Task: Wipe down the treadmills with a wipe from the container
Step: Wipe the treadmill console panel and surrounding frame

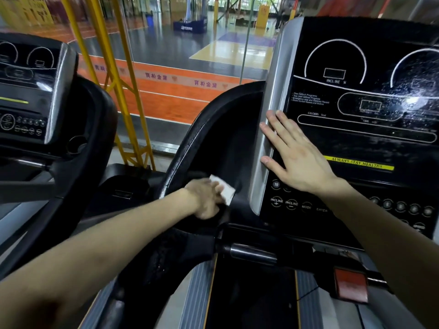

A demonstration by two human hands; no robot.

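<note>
I stand on a treadmill whose black console [356,110] fills the right of the head view. My left hand [205,198] grips a folded white wipe [224,189] and presses it into the black recess [225,143] left of the console, above the curved handrail [183,148]. My right hand [292,153] lies flat, fingers spread, across the console's silver side trim [268,115] and the edge of its dark panel. The wipe container is not in view.
A second treadmill console [28,91] stands at the left with its own black handrail [95,138]. A yellow steel frame [128,98] and a glass wall are ahead. A red safety key [350,287] sits low right, above the belt [251,300].
</note>
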